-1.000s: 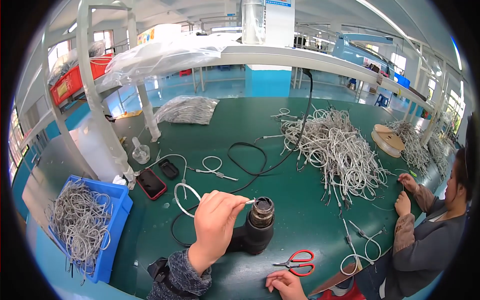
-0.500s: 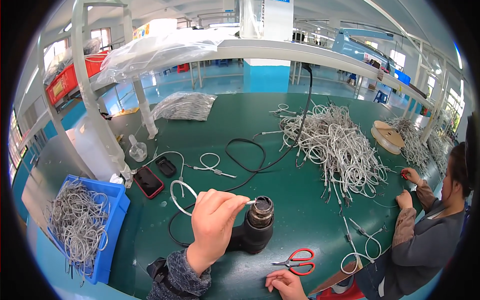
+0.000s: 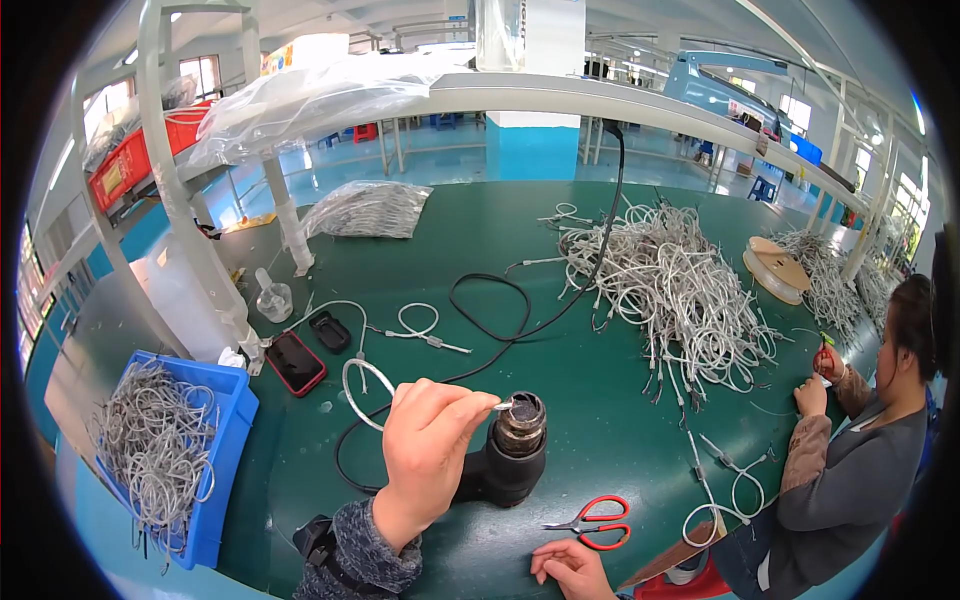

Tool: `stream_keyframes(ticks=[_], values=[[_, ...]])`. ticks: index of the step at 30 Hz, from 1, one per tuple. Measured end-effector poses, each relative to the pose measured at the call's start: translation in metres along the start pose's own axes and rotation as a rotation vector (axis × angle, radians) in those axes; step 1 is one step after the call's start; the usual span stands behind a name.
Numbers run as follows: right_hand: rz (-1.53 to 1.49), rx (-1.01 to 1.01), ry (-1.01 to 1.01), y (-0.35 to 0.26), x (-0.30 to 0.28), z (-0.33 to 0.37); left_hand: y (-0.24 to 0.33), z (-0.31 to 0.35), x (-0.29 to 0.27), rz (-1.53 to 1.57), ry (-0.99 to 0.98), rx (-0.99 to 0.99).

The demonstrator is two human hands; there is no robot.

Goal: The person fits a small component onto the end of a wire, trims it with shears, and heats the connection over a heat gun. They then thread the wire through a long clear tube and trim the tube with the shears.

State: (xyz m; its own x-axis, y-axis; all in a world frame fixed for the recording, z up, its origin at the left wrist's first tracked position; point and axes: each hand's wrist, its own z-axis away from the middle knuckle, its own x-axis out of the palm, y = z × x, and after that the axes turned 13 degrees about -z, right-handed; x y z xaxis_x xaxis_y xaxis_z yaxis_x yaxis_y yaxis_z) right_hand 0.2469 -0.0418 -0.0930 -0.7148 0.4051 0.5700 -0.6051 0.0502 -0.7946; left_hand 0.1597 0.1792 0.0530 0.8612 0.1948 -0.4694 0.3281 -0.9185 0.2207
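Stretching across the view, a green table [image 3: 640, 450] is bearing most of the things about the hands. At its right side a co-worker [image 3: 850, 460] is sitting with both hands over the tabletop. A big heap of grey-white cables [image 3: 665, 300] is sprawling beyond the middle toward the right, and a blue bin [image 3: 238, 425] is holding more at the left edge. Near the front, a black heat gun [image 3: 515, 470] is pointing its round metal nozzle upward. The left hand [image 3: 425, 450] is pinching narrowly, thumb against fingers, just beside that nozzle. The right hand [image 3: 570, 570] is resting half open by the front edge, fingers loosely bent. Above it, red-handled scissors [image 3: 574, 525] are lying flat. Thinnest of all, a white cable [image 3: 345, 383] is looping out left behind the pinching hand, its tip poking out at the nozzle's rim; whether they are touching, I cannot tell.
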Motion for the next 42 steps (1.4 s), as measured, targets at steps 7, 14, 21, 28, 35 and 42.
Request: stream_keyframes(ticks=[7, 14, 21, 28, 35, 42], values=[[-0.019, -0.011, -0.009, 0.0, 0.001, 0.0, 0.0, 0.0, -0.001, 0.006, 0.001, 0.002], [-0.023, -0.001, -0.015, -0.001, 0.001, 0.001, 0.0, 0.0, -0.001, 0.003, 0.008, 0.007], [0.012, -0.002, -0.007, -0.002, 0.002, 0.001, -0.001, 0.002, 0.001, 0.014, 0.015, -0.004], [0.01, -0.011, -0.001, 0.001, 0.0, 0.0, 0.002, 0.002, -0.002, -0.024, 0.037, 0.014], [0.01, -0.003, 0.011, -0.002, 0.003, 0.0, 0.006, 0.001, -0.005, -0.123, 0.026, 0.079], [0.939, -0.926, -0.066, -0.036, -0.006, -0.004, 0.007, 0.001, -0.015, -0.066, 0.052, 0.056]])
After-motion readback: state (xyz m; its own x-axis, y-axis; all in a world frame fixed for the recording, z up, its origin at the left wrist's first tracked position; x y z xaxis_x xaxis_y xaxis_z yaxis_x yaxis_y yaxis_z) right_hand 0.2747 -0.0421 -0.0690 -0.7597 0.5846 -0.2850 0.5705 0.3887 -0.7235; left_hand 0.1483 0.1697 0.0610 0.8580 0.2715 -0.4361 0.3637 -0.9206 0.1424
